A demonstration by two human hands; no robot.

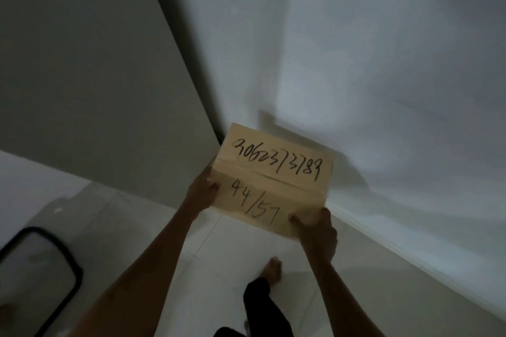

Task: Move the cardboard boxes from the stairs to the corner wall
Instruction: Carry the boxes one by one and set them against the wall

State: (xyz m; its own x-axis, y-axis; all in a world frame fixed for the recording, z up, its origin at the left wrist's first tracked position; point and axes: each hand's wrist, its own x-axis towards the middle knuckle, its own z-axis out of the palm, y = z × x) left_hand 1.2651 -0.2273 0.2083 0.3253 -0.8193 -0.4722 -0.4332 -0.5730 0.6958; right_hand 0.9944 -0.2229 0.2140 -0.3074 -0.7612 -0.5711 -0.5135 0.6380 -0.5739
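Observation:
A tan cardboard box (273,178) with black handwritten numbers on its top is held out in front of me, right where two walls meet. My left hand (201,190) grips its left side with the thumb on top. My right hand (316,230) grips the near right corner. Whether the box rests on the floor or hangs above it is hidden by the box itself.
A grey wall (95,68) stands to the left and a white wall (383,76) to the right, meeting at a dark corner seam. The floor is white tile (208,249). A black-framed object (41,268) sits at lower left. My bare foot (272,268) steps forward.

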